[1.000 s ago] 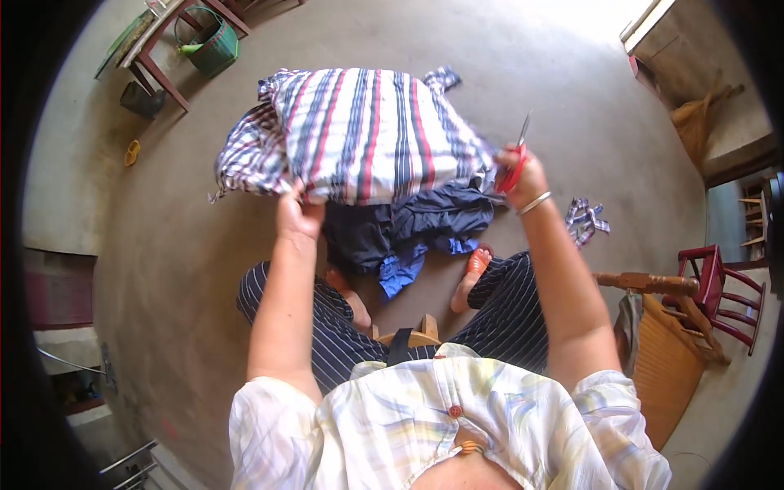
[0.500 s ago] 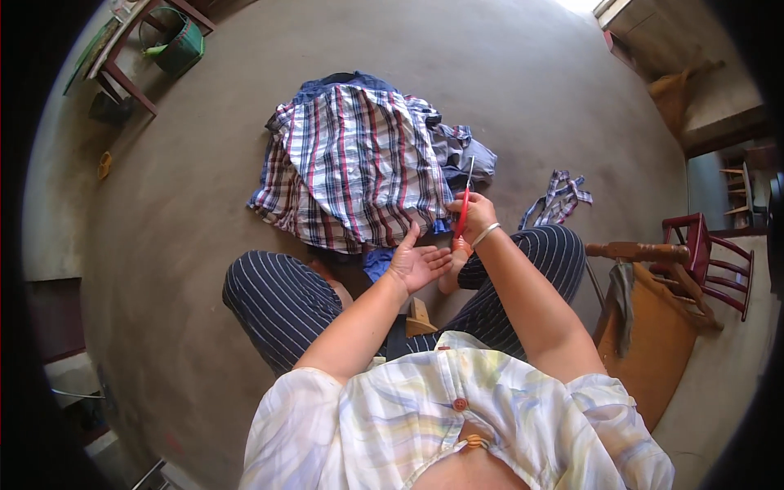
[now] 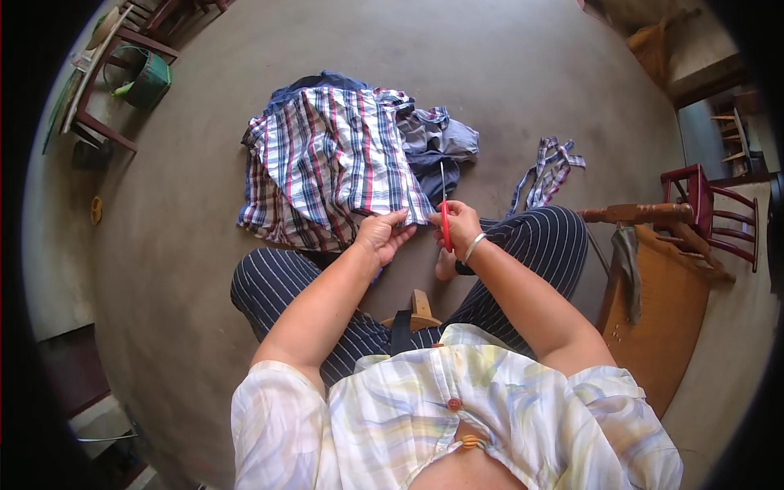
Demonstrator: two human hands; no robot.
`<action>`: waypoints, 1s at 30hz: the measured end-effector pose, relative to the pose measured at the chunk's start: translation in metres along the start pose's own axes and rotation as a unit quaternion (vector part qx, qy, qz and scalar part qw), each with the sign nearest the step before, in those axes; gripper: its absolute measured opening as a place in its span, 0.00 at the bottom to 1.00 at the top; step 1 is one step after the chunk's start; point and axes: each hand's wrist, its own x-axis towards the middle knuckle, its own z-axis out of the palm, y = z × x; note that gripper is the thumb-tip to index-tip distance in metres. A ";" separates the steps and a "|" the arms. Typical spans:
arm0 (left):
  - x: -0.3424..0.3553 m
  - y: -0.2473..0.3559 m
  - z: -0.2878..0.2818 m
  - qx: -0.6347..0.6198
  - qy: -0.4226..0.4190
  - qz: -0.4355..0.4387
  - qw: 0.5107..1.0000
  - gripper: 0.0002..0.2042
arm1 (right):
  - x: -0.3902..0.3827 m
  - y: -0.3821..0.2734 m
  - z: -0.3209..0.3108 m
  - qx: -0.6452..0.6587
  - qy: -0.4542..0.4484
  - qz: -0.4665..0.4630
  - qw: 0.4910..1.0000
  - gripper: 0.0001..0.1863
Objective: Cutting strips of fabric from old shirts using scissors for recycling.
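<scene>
A white, navy and red plaid cloth garment (image 3: 335,163) lies spread on the floor in front of me. My left hand (image 3: 382,237) is closed on its near edge, thumb on top. My right hand (image 3: 462,225) holds red-handled scissors (image 3: 445,224), their metal blades pointing away from me. The fingertips of that hand are at the garment's near right corner; whether they pinch it I cannot tell. Grey and dark blue cloth (image 3: 441,139) shows from beneath the garment on its right. A loose bundle of plaid strips (image 3: 547,171) lies farther right.
My striped trouser legs (image 3: 531,253) flank the work. A wooden stool (image 3: 420,306) is under me. To the right stand a brown wooden piece of furniture (image 3: 661,286) and a dark red chair (image 3: 694,196). A green basket (image 3: 149,80) sits by a table at far left.
My left hand has gone from an open palm to gripping the garment's near edge. My right hand and the scissors have shifted slightly left, and the garment's near right corner is now drawn up between my hands.
</scene>
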 end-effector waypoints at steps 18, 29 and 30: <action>-0.006 0.009 -0.027 -0.016 0.051 0.002 0.999 0.04 | -0.117 0.015 0.019 0.142 -0.210 0.289 0.923 0.10; -0.001 0.005 -0.038 0.000 0.033 -0.035 0.999 0.01 | -0.092 0.021 0.053 0.111 -0.187 0.215 0.952 0.14; 0.000 0.005 -0.039 -0.001 0.035 -0.035 0.999 0.01 | -0.089 0.021 0.055 0.111 -0.188 0.216 0.952 0.14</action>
